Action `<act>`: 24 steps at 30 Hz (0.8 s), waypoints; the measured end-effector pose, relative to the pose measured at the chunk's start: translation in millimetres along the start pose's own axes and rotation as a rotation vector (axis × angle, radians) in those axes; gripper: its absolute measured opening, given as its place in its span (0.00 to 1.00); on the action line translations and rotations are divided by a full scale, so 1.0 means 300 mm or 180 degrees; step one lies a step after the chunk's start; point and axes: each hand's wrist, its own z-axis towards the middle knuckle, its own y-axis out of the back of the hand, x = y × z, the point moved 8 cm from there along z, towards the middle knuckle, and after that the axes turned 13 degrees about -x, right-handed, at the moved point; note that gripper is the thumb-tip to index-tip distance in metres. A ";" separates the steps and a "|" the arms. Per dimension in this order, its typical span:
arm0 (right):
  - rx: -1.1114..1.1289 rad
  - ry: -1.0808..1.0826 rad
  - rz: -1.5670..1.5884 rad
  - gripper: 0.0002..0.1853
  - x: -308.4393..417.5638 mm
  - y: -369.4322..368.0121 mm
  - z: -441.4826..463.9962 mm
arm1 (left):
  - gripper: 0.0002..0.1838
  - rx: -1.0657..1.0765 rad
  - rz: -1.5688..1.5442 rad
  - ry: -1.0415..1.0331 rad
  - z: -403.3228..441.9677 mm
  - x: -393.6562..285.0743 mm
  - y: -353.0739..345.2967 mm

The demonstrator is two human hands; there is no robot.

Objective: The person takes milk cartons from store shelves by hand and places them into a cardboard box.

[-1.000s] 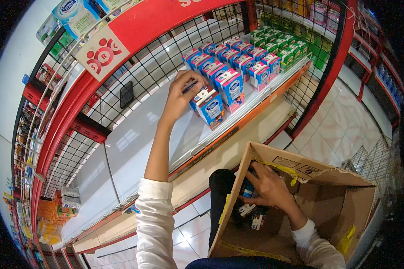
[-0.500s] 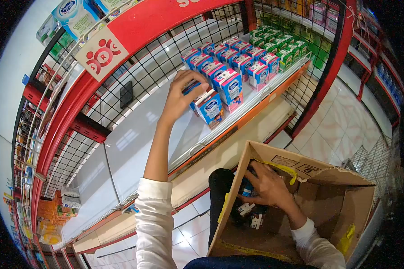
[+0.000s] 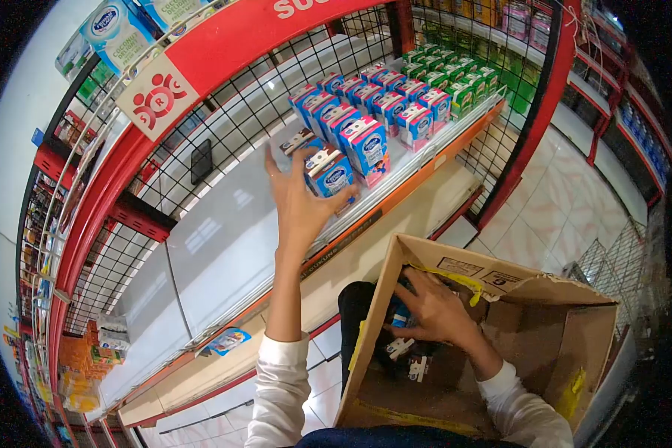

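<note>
On the shelf, my left hand (image 3: 300, 196) has its fingers spread around the near side of a brown-topped blue milk carton (image 3: 331, 176), the thumb by its front. A second brown-topped carton (image 3: 303, 140) stands just behind. Rows of pink-and-blue milk cartons (image 3: 366, 148) are beside them on the right. Inside a cardboard box (image 3: 552, 343), my right hand (image 3: 438, 310) reaches down with fingers apart over small cartons (image 3: 418, 367) at the bottom. The shadow there and the hand partly hide these cartons.
Green cartons (image 3: 470, 89) fill the shelf's far right end. Black wire mesh (image 3: 276, 93) backs the shelf, and an orange price rail (image 3: 455, 138) runs along its front edge. A dark phone-like object (image 3: 201, 162) leans at the mesh. Orange packs (image 3: 89, 358) sit far left.
My left hand has left the top of the brown-topped carton and moved down to its near side, fingers now spread. My right hand stays in the box. The whole view has shifted slightly.
</note>
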 end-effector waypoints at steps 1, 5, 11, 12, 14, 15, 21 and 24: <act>0.0043 -0.0035 -0.0004 0.40 -0.002 -0.002 0.000 | 0.39 0.0009 -0.0003 -0.0009 -0.007 0.018 -0.012; -0.0031 -0.0069 0.0098 0.40 0.002 0.007 0.004 | 0.38 0.0338 -0.0597 0.0459 -0.033 0.096 -0.063; -0.0383 0.0131 0.0021 0.38 0.024 0.033 0.006 | 0.32 0.0406 -0.0211 0.0366 -0.031 0.089 -0.060; -0.0381 0.0120 0.0018 0.38 0.030 0.041 0.006 | 0.32 0.0414 -0.0220 0.0366 -0.033 0.091 -0.064; -0.0076 -0.0026 0.0088 0.38 0.043 0.036 0.001 | 0.31 0.0019 -0.0187 0.0030 -0.028 0.055 -0.034; -0.0049 -0.0054 0.0097 0.38 0.042 0.029 -0.003 | 0.28 0.0000 -0.0256 -0.0031 -0.028 0.041 -0.024; -0.0562 0.0470 0.0010 0.39 0.100 0.033 -0.013 | 0.30 -0.1373 -0.0498 -0.0394 -0.039 -0.099 0.235; -0.0398 0.0507 0.0079 0.40 0.111 0.018 -0.010 | 0.40 -0.1282 -0.0549 0.0026 -0.094 -0.160 0.397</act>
